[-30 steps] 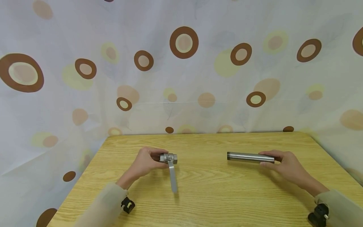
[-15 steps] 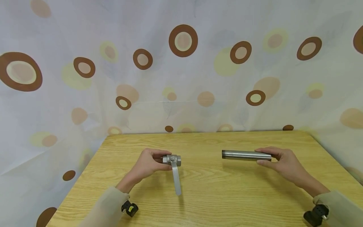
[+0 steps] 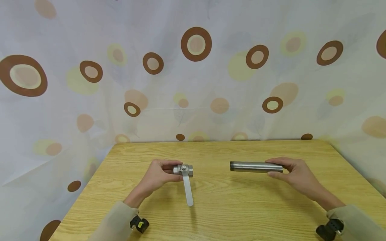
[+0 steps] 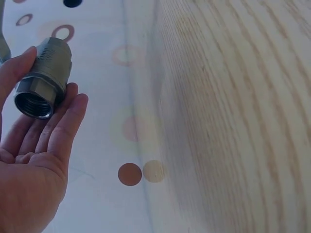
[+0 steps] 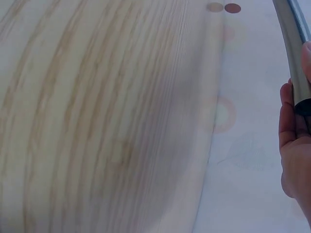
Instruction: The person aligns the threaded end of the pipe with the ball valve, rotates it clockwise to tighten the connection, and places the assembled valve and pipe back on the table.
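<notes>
Left hand [image 3: 155, 175] pinching a metal valve [image 3: 183, 170] between thumb and fingers, its lever [image 3: 188, 190] pointing to the near side; right hand [image 3: 299, 172] pinching a steel pipe [image 3: 249, 166] near one end. Both parts are above the wooden worktop [image 3: 229, 211], apart, the pipe's dark end facing the valve.

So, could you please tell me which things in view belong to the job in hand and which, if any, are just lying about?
Seemingly part of the job:
lever-handled metal valve, held in the left hand
metal pipe, held in the right hand

Apparently incidental:
wooden table
patterned backdrop
black wrist devices
</notes>
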A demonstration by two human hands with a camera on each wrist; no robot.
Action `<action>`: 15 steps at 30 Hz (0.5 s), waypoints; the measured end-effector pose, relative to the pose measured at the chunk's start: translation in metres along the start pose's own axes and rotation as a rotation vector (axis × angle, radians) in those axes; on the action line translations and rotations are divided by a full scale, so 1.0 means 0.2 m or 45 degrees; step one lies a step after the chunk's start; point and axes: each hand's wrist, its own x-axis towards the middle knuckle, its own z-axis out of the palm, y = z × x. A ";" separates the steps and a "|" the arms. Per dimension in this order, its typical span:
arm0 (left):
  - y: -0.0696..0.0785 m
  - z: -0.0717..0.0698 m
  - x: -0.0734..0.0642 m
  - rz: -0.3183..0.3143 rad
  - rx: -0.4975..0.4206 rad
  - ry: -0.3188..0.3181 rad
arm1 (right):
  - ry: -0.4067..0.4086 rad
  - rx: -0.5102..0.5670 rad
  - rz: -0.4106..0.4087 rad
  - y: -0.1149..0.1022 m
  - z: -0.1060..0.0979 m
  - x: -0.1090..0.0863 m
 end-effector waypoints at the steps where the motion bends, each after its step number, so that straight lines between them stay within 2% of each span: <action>1: 0.00 0.00 0.00 0.000 -0.003 0.001 | -0.003 0.005 0.000 0.00 0.00 0.00; 10: -0.01 0.01 -0.01 0.010 -0.037 0.000 | -0.010 0.024 0.010 -0.03 0.04 0.00; 15: 0.00 0.02 -0.01 0.011 -0.046 -0.003 | -0.004 0.045 -0.018 -0.04 0.06 0.01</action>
